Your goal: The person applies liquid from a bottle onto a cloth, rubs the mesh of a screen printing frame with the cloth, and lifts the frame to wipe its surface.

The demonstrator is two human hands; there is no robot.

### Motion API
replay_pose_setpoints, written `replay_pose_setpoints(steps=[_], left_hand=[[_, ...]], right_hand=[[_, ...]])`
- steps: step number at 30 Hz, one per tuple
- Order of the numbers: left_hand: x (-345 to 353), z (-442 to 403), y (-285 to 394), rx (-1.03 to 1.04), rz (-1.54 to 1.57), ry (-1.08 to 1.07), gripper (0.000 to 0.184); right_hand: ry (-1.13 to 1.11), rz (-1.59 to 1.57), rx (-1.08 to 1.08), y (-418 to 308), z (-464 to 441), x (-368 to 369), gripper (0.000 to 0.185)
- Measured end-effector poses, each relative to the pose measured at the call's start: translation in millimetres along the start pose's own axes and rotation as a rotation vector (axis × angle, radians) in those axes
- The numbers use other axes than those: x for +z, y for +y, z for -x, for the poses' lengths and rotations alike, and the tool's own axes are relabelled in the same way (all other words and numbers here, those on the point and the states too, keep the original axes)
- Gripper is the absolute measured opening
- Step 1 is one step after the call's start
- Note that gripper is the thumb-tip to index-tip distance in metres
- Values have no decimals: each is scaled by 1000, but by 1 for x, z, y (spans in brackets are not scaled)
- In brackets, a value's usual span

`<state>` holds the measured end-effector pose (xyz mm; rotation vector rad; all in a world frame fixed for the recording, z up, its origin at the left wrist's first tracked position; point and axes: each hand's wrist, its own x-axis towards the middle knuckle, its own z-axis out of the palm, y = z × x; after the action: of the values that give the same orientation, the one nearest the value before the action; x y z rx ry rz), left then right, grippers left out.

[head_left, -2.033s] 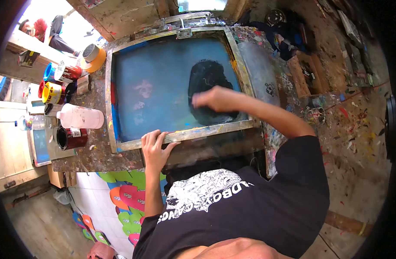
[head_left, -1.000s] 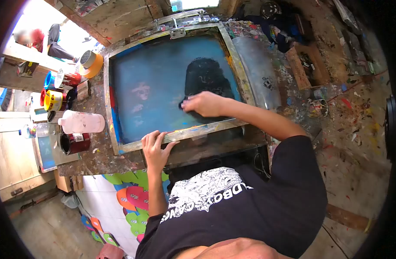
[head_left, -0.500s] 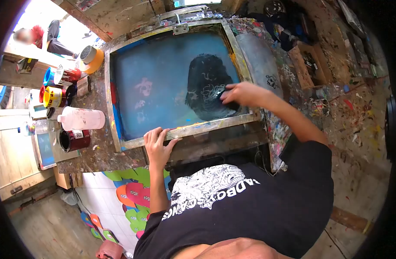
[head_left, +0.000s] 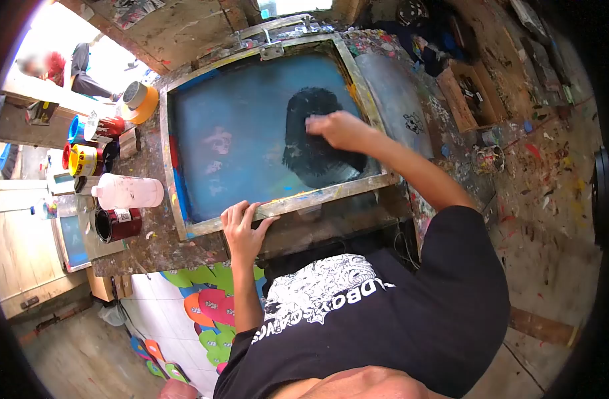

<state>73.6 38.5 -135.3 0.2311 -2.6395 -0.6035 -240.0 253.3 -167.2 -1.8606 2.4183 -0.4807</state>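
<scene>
A wooden-framed printing screen (head_left: 224, 159) with blue mesh lies on the worktable. My left hand (head_left: 241, 229) grips its near frame edge, fingers curled over the wood and thumb out to the side. A wet-looking dark patch (head_left: 311, 156) covers the right part of the mesh. Over that patch is my right hand (head_left: 341, 131), fingers closed and slightly blurred; whatever they press on the mesh is hidden beneath them. Metal hinge clamps (head_left: 272, 50) hold the frame's far side. Faint pinkish marks (head_left: 218, 141) show at the mesh's left.
Left of the screen stand a pinkish-white bottle (head_left: 128, 191), a dark red paint can (head_left: 118, 225), a yellow can (head_left: 85, 159) and tape rolls (head_left: 139, 100). A cardboard box (head_left: 467, 96) lies at right. Colourful sandal-shaped pieces (head_left: 214, 306) lie below left. Another person (head_left: 85, 73) sits beyond the opening.
My right hand has moved left and slightly away from me across the dark patch. My left hand keeps its hold on the frame. The view has shifted slightly.
</scene>
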Motion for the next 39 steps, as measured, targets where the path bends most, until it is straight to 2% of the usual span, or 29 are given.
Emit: replay_pose_setpoints(steps=[1,2,3,5,8,9,11,13,15,17,19,23,25,27,29,31,32,33,35,36,38,39], left_hand=[[0,0,1,-6,7,6,44],[-2,-1,2,4,-3,4,45],[-2,-2,2,3,-5,9,45],[-2,-2,2,7,8,13,45],[-1,0,3,-12,12,-7,45],[-1,-1,1,-16,12,-10,45],[-1,-1,1,-7,10,-7,46],[-1,-1,0,10,0,0,47],[-1,-3,1,8,0,10,47],[-2,-2,1,7,5,4,47],[-3,-2,0,14,-11,5,47],[-7,-5,3,10,-25,12,46],[-9,-6,5,26,-20,38,47],[-12,-9,8,24,-32,38,48],[-19,-10,12,16,-50,40,49],[-26,-17,15,64,-80,37,50],[-30,-20,17,80,-91,51,51],[-33,-23,18,80,-91,45,51],[-40,-29,20,103,-112,65,53],[-43,-32,21,120,-130,69,53],[-50,-35,24,118,-135,62,53],[-52,-38,24,125,-141,66,53]], right_hand=[[-89,-81,-19,-17,9,3,34],[-135,-143,-160,-39,18,-8,35],[-187,-255,-201,-50,32,-8,34],[-125,-315,-281,-40,47,-26,35],[-81,19,-18,28,44,-28,33],[-102,-28,109,35,37,-33,32],[-54,-116,58,5,25,-29,28],[-63,-433,-84,-36,20,-21,24],[-129,-322,-200,-33,11,-10,23],[-47,-128,-59,6,-3,-2,25],[225,-2,-113,17,-10,-7,23],[-98,-48,-134,-42,16,-17,17],[-37,-248,-45,-74,35,-52,20],[133,-564,199,-116,55,-103,26],[74,-960,424,-145,85,-133,31],[-20,-1429,531,-158,120,-112,26],[-129,-1451,579,-157,133,-99,26],[-243,-1562,758,-155,153,-69,29],[23,-1645,974,-163,172,-6,36],[17,-1648,978,-162,167,18,36],[566,-2136,1009,-163,149,60,41],[560,-2144,1003,-152,143,80,41]])
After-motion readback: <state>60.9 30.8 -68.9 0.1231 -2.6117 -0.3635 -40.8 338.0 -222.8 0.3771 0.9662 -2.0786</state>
